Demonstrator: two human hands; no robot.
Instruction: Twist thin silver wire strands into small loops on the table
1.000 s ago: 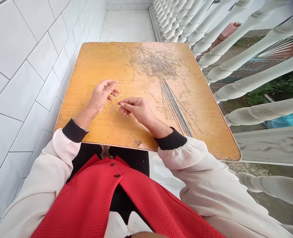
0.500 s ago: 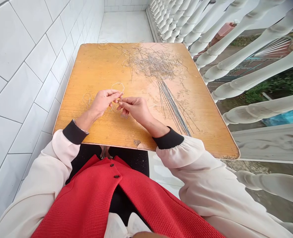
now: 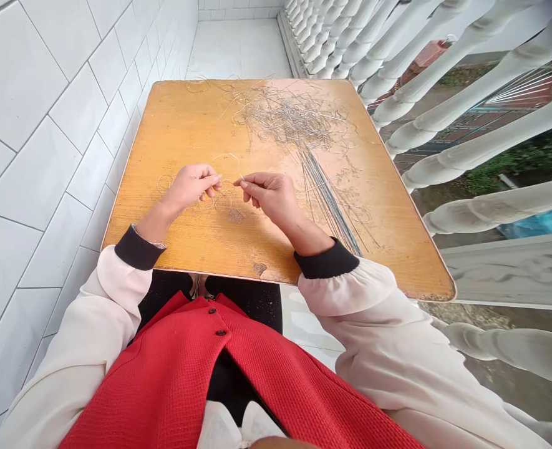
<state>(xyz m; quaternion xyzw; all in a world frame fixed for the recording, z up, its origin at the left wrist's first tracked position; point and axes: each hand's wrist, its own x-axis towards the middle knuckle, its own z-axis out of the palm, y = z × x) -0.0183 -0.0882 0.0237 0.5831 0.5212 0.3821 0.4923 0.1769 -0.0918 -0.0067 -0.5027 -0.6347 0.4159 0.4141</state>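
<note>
Over the wooden table (image 3: 196, 243), my left hand (image 3: 192, 187) is closed in a pinch on a thin wire. My right hand (image 3: 272, 198) stands a short way to the right, its thumb and forefinger pinched on the same pale wire (image 3: 237, 161), which arches up between both hands. Fine loops of wire (image 3: 224, 198) hang or lie below the gap between the hands; which of the two I cannot tell. Another small coil of wire (image 3: 164, 182) rests just left of my left hand.
A tangled heap of wire (image 3: 299, 118) covers the far right of the table. From it a bundle of straight dark wires (image 3: 334, 202) runs toward the near edge, right of my right hand. A tiled wall (image 3: 70, 149) stands left, a white balustrade (image 3: 435, 156) right.
My hands have drawn apart: the right one moved to the right, while the left shifted only slightly. The wire loop between them has opened wider.
</note>
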